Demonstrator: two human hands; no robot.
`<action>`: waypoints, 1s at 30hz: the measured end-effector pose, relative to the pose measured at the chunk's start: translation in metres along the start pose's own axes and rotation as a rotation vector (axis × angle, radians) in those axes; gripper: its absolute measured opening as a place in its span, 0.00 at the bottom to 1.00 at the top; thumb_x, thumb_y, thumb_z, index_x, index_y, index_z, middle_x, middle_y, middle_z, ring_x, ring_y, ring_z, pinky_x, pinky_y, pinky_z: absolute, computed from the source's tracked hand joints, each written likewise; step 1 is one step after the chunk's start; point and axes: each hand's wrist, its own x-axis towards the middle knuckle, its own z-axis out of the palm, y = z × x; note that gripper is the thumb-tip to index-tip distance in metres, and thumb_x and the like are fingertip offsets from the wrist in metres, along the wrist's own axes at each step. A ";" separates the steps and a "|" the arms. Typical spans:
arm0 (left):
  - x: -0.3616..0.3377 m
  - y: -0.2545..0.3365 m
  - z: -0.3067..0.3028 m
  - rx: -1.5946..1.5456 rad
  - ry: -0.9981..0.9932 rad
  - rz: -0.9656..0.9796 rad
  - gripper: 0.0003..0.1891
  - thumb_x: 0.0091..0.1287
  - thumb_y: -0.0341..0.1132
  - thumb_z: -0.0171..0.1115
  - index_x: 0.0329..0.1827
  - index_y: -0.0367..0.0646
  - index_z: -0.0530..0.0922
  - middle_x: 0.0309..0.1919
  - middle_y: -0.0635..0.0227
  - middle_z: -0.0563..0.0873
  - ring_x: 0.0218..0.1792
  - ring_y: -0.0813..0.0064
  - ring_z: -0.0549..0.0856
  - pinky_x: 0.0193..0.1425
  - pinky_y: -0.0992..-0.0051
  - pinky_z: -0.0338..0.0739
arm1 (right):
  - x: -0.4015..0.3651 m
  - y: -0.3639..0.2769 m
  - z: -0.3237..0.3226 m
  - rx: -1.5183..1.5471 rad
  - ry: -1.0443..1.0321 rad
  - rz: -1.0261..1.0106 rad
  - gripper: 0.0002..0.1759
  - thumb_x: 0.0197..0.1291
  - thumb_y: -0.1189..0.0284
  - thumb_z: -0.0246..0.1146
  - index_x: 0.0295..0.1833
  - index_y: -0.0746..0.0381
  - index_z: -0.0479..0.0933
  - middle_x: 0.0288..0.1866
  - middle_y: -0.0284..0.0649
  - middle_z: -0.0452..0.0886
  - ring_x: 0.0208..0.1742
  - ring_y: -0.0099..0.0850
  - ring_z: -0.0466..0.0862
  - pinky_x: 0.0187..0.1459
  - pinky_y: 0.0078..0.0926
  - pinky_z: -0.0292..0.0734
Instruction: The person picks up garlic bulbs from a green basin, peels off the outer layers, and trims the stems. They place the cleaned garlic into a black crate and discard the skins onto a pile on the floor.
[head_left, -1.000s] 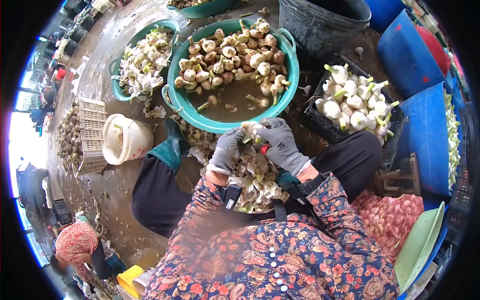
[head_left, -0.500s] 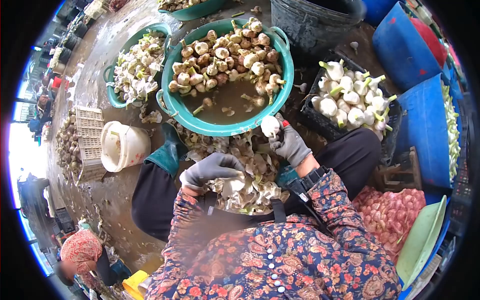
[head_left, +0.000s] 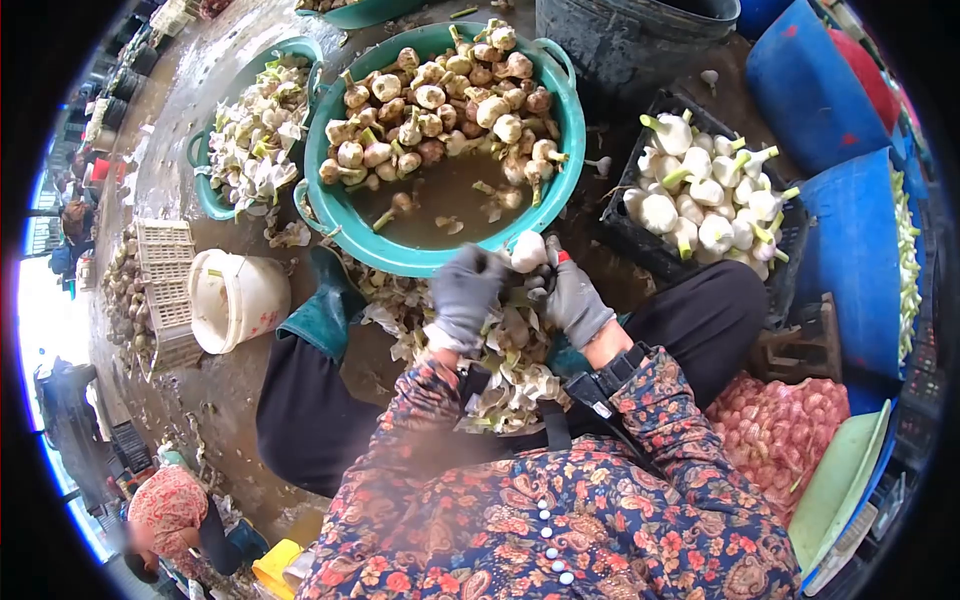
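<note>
- Peeled garlic bulb (head_left: pixel 527 252), centre, gripped in the fingertips of the gloved right hand (head_left: pixel 574 297).
- Left hand (head_left: pixel 468 297), just beside at 8 o'clock; grip cannot be told.
- Husks (head_left: pixel 515 385), 6 o'clock.
- Green basin (head_left: pixel 425 262), 11 o'clock.
- Black crate (head_left: pixel 640 240), 2 o'clock.
- White bucket (head_left: pixel 262 298), 9 o'clock; red marks, illegible.

I can pass over the large basin's near rim (head_left: pixel 400 260) if I clear the lip; heaped garlic (head_left: pixel 440 105) blocks a low path farther in. Right of my right hand (head_left: pixel 575 295), there's a floor gap before the black crate (head_left: pixel 640 243), with my right knee (head_left: pixel 735 290) crowding its near side.
</note>
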 end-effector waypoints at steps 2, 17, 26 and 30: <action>0.023 -0.008 -0.026 0.415 0.122 -0.255 0.14 0.58 0.46 0.63 0.30 0.44 0.82 0.25 0.62 0.85 0.28 0.69 0.84 0.34 0.73 0.76 | 0.001 -0.003 -0.002 0.131 -0.125 0.085 0.18 0.60 0.51 0.59 0.38 0.56 0.72 0.23 0.29 0.71 0.20 0.22 0.68 0.19 0.19 0.62; 0.160 -0.097 0.108 -0.263 -0.276 -0.433 0.40 0.42 0.52 0.74 0.54 0.31 0.73 0.45 0.54 0.82 0.46 0.65 0.82 0.52 0.74 0.74 | -0.078 -0.163 0.133 -0.315 -0.474 -0.723 0.40 0.63 0.38 0.37 0.55 0.67 0.65 0.43 0.44 0.81 0.39 0.33 0.80 0.36 0.28 0.75; 0.068 -0.001 0.018 -0.202 -0.338 -0.097 0.33 0.47 0.42 0.74 0.54 0.32 0.73 0.40 0.60 0.83 0.38 0.76 0.82 0.42 0.76 0.77 | 0.004 -0.052 0.058 -1.650 0.384 -0.700 0.31 0.54 0.41 0.57 0.27 0.61 0.78 0.26 0.50 0.78 0.31 0.50 0.78 0.36 0.40 0.72; 0.028 0.024 -0.011 0.143 -0.254 0.126 0.29 0.44 0.43 0.73 0.48 0.38 0.78 0.38 0.57 0.82 0.39 0.64 0.83 0.46 0.70 0.76 | -0.013 -0.028 0.063 -1.772 0.275 -0.712 0.29 0.55 0.43 0.56 0.29 0.62 0.78 0.28 0.51 0.79 0.33 0.50 0.79 0.36 0.41 0.72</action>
